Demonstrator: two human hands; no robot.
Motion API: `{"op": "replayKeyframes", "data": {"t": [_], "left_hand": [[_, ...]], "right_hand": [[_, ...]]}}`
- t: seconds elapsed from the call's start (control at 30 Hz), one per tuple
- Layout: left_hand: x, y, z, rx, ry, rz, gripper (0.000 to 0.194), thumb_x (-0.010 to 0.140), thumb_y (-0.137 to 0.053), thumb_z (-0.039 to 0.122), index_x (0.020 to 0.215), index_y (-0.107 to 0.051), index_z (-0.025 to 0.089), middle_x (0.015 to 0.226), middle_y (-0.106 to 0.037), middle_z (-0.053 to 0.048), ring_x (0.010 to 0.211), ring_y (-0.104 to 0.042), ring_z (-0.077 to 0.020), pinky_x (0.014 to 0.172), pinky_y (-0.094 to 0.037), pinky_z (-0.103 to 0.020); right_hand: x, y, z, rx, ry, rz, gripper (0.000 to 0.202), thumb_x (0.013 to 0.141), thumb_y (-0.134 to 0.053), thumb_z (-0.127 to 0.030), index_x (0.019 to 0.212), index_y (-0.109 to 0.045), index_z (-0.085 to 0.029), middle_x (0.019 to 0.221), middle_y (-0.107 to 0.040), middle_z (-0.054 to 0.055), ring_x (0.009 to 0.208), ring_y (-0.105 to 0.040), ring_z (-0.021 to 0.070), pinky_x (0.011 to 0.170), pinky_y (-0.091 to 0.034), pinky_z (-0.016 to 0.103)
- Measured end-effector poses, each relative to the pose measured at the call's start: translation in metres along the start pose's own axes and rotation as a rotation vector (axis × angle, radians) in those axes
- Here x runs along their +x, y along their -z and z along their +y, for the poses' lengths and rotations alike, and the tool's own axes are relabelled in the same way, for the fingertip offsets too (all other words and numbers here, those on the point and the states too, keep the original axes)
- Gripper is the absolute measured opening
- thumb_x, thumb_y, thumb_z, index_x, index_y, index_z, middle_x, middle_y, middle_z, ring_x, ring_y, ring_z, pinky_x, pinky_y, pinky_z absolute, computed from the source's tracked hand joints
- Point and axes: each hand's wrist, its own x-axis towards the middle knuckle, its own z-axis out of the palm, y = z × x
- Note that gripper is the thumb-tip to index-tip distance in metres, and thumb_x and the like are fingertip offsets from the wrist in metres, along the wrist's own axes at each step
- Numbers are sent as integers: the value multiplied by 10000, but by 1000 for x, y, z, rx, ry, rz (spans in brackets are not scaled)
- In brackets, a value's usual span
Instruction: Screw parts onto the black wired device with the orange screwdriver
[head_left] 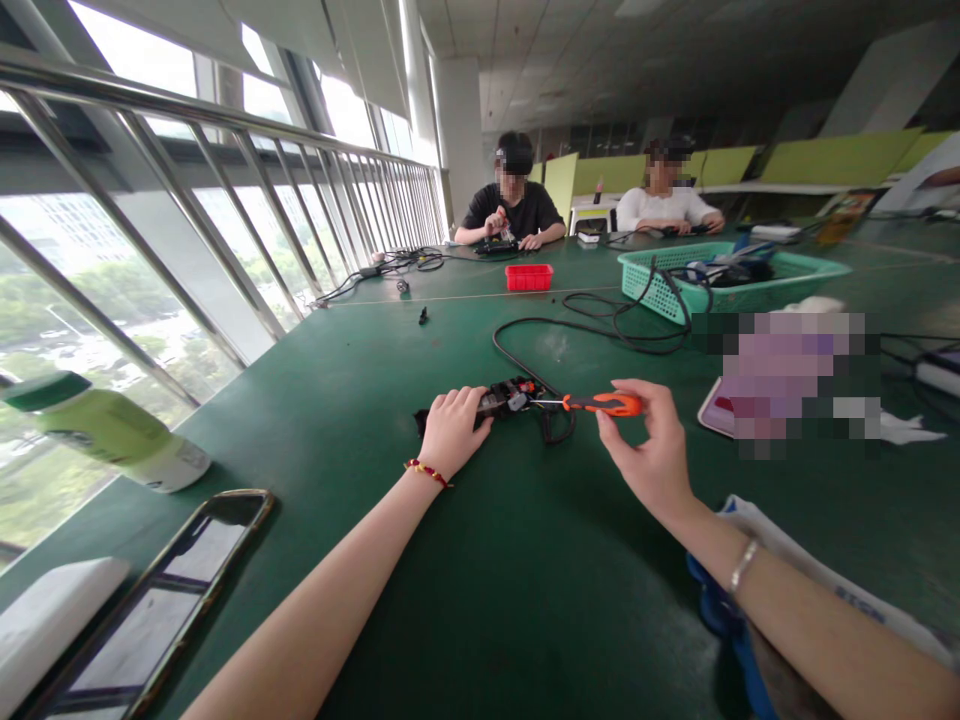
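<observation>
On smooth tabletop (480, 590) | left hand (453, 430) grasps elongated black device (496, 401) | right hand (654, 445) pinches metal-shafted screwdriver (600, 403)

On the desk (480, 620), a green-capped bottle (105, 435) is placed near a phone (169, 610); farther back, a red bin (529, 284) and green basket (787, 288) are set.

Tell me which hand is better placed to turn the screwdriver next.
Probably the right hand: it holds the screwdriver, which points toward the device. The left hand is occupied, holding the device.
</observation>
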Motion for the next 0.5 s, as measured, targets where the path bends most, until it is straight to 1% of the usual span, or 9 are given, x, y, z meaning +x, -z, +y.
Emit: {"op": "replayKeyframes", "data": {"t": [0.07,0.13,0.2,0.3,0.37,0.43,0.5], "left_hand": [[0,0,0,-6,-4,4,352,829,-480,282,1165,-480,177,1048,-608,-76,944,-555,-235,828,-406,-373],[0,0,0,-14,-1,4,352,828,-482,282,1164,-482,177,1043,-608,-77,941,-557,-237,826,-407,-376],[0,0,0,-17,4,2,353,826,-484,283,1163,-483,180,1036,-609,-77,941,-557,-238,825,-407,-376],[1,0,0,-8,3,0,352,826,-482,285,1163,-481,181,1035,-612,-75,943,-556,-237,826,-405,-372],[1,-1,0,0,-2,3,353,829,-479,289,1163,-480,177,1038,-612,-73,942,-554,-236,825,-404,-370],[0,-1,-1,5,-6,8,355,831,-477,295,1163,-481,169,1040,-612,-73,939,-554,-234,824,-405,-369],[0,-1,-1,5,-4,9,353,830,-479,296,1159,-483,166,1038,-612,-74,937,-553,-235,822,-406,-370]], "right_hand": [[-1,1,0,-36,-58,-60,196,772,-596,-295,946,-556,-215,785,-593,16,708,-593,164,679,-492,315],[-2,2,0,-67,-94,-109,136,784,-581,-319,875,-572,-217,699,-585,-3,621,-572,147,607,-475,293],[-2,1,1,-52,-72,-92,168,779,-585,-308,918,-568,-216,767,-601,12,673,-587,157,637,-484,302],[-1,0,1,10,14,-16,322,753,-603,-248,1062,-518,-214,969,-583,54,869,-594,189,787,-490,350],[-1,-1,1,29,38,-1,358,749,-601,-224,1092,-499,-215,1031,-565,66,940,-579,197,842,-474,368],[-1,0,0,12,5,-27,314,757,-600,-241,1059,-519,-212,945,-579,48,861,-587,183,784,-484,343],[-1,1,-1,-22,-64,-87,227,769,-598,-283,980,-555,-210,770,-572,9,703,-574,155,676,-479,305]]}}
